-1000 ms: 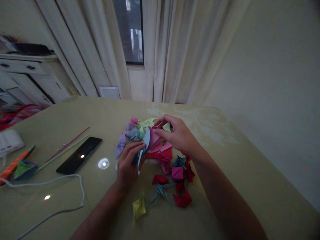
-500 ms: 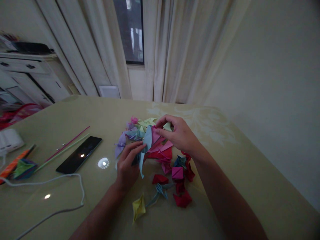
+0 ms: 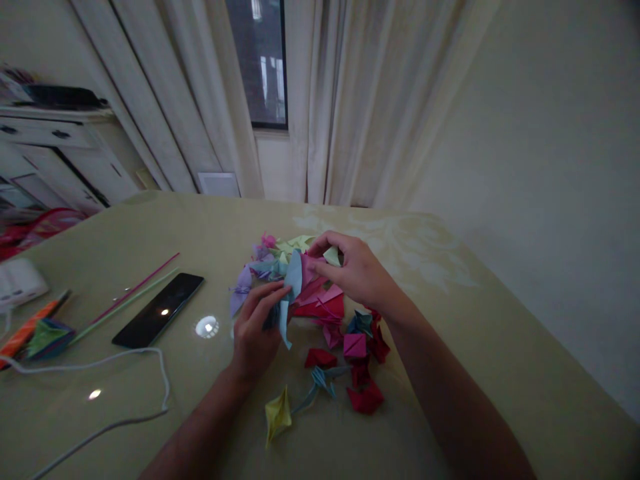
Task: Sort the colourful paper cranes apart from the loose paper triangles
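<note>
both hands (image 3: 305, 300) pinching blue paper (image 3: 290, 287)

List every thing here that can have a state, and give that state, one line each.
left hand, closed on the blue paper
right hand, pinching the pink paper
phone, screen dark, lying flat
curtains, parted at the window
yellow fold, lying loose on the table
cable, slack
</note>
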Tool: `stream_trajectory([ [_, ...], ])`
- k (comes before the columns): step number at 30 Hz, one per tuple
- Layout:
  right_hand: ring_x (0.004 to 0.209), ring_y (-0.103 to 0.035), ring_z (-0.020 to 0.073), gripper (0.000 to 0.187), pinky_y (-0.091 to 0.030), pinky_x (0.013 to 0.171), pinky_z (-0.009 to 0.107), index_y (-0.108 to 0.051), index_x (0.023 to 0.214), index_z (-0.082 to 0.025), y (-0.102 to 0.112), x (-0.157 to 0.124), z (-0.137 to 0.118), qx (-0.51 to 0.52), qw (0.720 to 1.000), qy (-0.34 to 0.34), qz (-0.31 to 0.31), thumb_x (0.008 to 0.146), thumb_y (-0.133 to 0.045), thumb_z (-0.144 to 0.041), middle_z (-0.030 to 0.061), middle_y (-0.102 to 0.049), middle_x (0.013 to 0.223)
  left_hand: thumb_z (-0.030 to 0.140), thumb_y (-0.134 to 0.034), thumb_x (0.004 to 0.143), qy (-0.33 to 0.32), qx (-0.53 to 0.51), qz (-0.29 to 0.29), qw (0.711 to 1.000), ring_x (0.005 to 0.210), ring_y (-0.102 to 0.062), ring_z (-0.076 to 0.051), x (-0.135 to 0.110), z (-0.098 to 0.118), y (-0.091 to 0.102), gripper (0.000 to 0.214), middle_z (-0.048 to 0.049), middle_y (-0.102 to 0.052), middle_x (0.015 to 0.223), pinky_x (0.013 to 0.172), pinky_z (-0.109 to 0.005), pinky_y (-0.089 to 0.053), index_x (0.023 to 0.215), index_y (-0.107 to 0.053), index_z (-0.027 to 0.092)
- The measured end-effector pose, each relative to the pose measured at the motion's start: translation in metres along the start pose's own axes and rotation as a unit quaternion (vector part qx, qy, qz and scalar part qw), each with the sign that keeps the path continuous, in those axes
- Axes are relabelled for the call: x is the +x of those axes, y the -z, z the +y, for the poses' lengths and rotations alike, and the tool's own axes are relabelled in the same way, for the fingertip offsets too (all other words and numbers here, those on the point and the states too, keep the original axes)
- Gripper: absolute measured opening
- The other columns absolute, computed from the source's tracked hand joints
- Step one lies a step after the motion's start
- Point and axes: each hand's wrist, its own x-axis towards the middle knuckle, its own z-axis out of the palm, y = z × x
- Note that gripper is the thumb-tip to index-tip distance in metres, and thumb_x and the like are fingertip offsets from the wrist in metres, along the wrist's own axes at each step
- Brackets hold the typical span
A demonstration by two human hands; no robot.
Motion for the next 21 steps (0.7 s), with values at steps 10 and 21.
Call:
stream_trajectory([
  [10, 0.087, -0.069, 0.0205, 0.012, -0.050, 0.082, 0.032, -0.076, 0.102, -0.021, 0.022, -0.006, -0.012, -0.030, 0.994, 0.026, 0.102, 0.091, -0.076, -0.026, 0.0036, -0.078, 0.097, 0.039, -0.078, 0.093, 0.074, 0.052, 0.019, 0.996, 0.125, -0.066, -0.029, 0.005, -0.016, -0.002, 0.052, -0.0134, -0.068, 0.133, 0.108, -0.049, -0.052, 0.140, -0.062, 0.023],
  [21, 0.092, -0.074, 0.0232, 0.013, -0.058, 0.085, 0.035, -0.078, 0.105, -0.023, 0.017, -0.106, -0.021, 0.017, 0.985, -0.001, 0.171, 0.095, -0.075, -0.030, 0.0054, -0.080, 0.100, 0.042, -0.074, 0.097, -0.113, 0.063, -0.056, 0.990, 0.128, -0.065, -0.033, 0.000, 0.020, -0.008, 0.079, -0.0205, -0.065, 0.146, 0.109, -0.047, -0.045, 0.163, -0.034, 0.022],
])
